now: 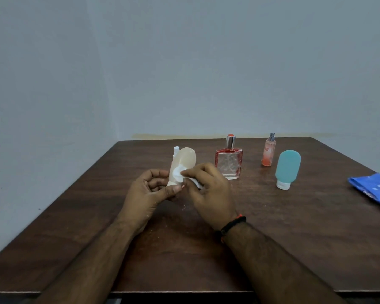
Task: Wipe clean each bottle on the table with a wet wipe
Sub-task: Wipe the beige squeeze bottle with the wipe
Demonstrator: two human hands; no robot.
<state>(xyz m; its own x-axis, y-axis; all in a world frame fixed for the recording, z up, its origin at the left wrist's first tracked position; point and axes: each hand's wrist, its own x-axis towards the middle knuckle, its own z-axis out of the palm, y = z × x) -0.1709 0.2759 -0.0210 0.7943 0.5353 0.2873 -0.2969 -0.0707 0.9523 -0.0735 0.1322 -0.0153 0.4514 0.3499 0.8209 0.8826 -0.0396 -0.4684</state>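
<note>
Hands met over the dark wooden table [272, 238] in the head view. Our left hand [147, 194] gripped the cream bottle [185, 159] near its base, holding it upright, and our right hand [208, 189] pinched a white wet wipe [179, 173] against its side. To the right stood a square red-edged perfume bottle [229, 163], a slim pink spray bottle [268, 153] and a teal tube [287, 166] on its white cap. A blue wipes pack [375, 189] lay at the table's right edge.
</note>
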